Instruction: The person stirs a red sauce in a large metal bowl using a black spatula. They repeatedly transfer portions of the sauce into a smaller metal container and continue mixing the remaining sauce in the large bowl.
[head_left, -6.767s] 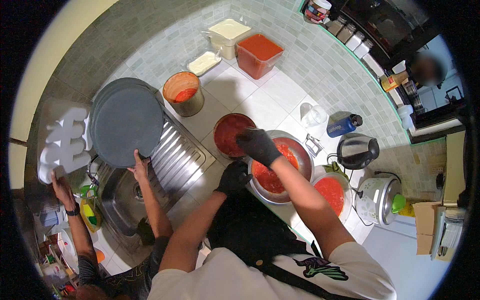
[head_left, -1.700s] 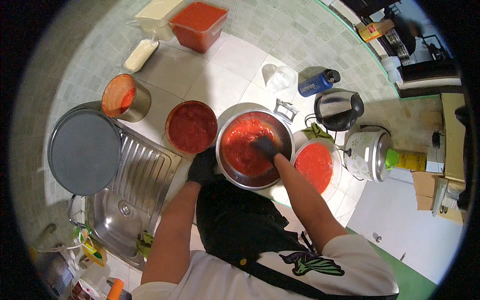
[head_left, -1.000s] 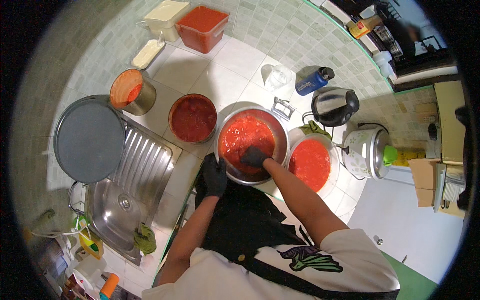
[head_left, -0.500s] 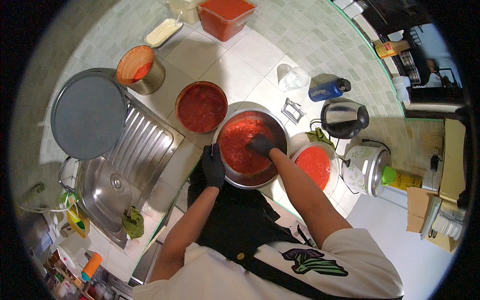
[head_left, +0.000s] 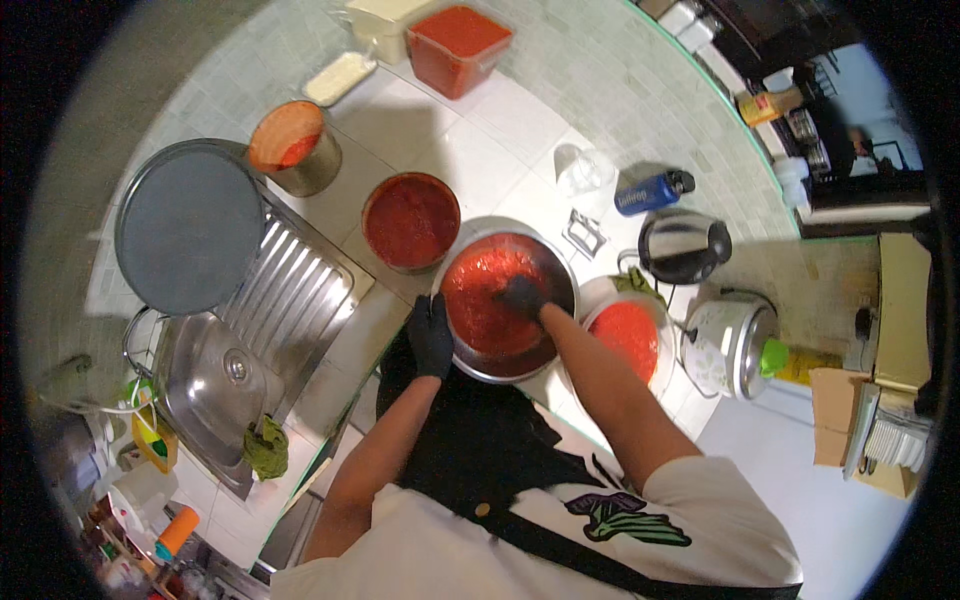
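A wide metal bowl (head_left: 566, 262) holds chunky red tomato sauce (head_left: 478, 290). My left hand (head_left: 430, 335), in a black glove, grips the bowl's rim on its left side. Inside the bowl, my right hand (head_left: 524, 296), gloved too, is pushed into the sauce; its fingers are sunk in and blurred, so their pose is hidden. Just beyond the bowl, to the left, stands a round open tin (head_left: 410, 222) full of darker red tomato. Close on the right, partly behind my right forearm, is a pale tub (head_left: 665, 372) of bright red tomato pulp.
An emptied tall tin (head_left: 318, 165) stands near a large round grey lid (head_left: 188, 228) and the steel sink (head_left: 205, 375). At the back is a clear container of red sauce (head_left: 460, 62). A blue bottle (head_left: 648, 194), a kettle (head_left: 684, 246) and a white cooker (head_left: 720, 345) line the right.
The whole view has shifted slightly. My right hand stays in the sauce, whose surface looks stirred differently around it. My left hand keeps its hold on the rim.
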